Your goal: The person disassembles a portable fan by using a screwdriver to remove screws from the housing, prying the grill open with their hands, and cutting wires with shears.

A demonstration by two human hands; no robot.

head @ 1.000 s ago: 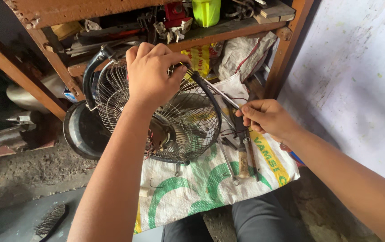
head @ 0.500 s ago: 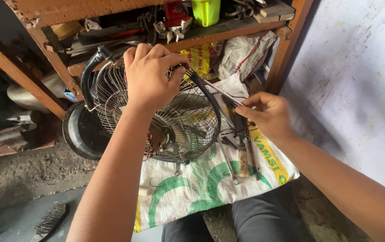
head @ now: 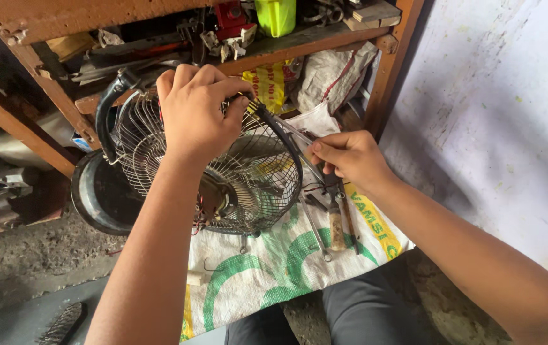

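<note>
Left hand [head: 194, 115] clamped on the fan cage [head: 223, 172] rim; right hand [head: 344, 156], beside the cage, pinches a thin tool [head: 290, 131]. Steadying the cage firmly seems wise.

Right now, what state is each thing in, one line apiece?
Left hand: gripping the top rim of the fan guard.
Right hand: fingertips pinched at the guard's right rim.
Wire fan guard: tilted, resting on the woven sack.
Woven sack: spread flat.
Spanner: lying loose on the sack.
</note>
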